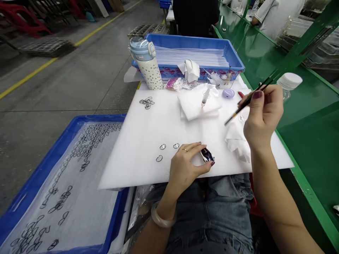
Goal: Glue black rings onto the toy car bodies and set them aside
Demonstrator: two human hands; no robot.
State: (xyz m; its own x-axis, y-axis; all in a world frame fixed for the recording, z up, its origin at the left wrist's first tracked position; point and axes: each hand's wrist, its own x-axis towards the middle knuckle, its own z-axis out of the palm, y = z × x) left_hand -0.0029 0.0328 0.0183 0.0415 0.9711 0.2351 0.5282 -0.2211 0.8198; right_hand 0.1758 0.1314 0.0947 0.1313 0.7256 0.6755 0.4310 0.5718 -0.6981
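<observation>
My left hand (pixel 186 164) grips a small toy car (pixel 207 155), dark blue and white, between thumb and fingers at the front of a white foam sheet (pixel 132 148). Raised over the sheet's right side, my right hand (pixel 263 116) is closed around a thin black paintbrush (pixel 231 117), its tip pointing down and left, apart from the car. A second slim dark tool seems to lie along the brush; I cannot make out its kind. Left of the car lie a few thin black rings (pixel 162 146). A small heap of similar rings (pixel 147 102) is farther back.
A blue tray (pixel 71 128) at lower left holds many black rings. Behind the foam stand a dotted bottle (pixel 149 72) and a blue bin (pixel 185 38). Folded foam (pixel 194 106), crumpled tissue (pixel 237 143) and a purple case (pixel 228 93) surround the work. A person (pixel 196 16) sits ahead.
</observation>
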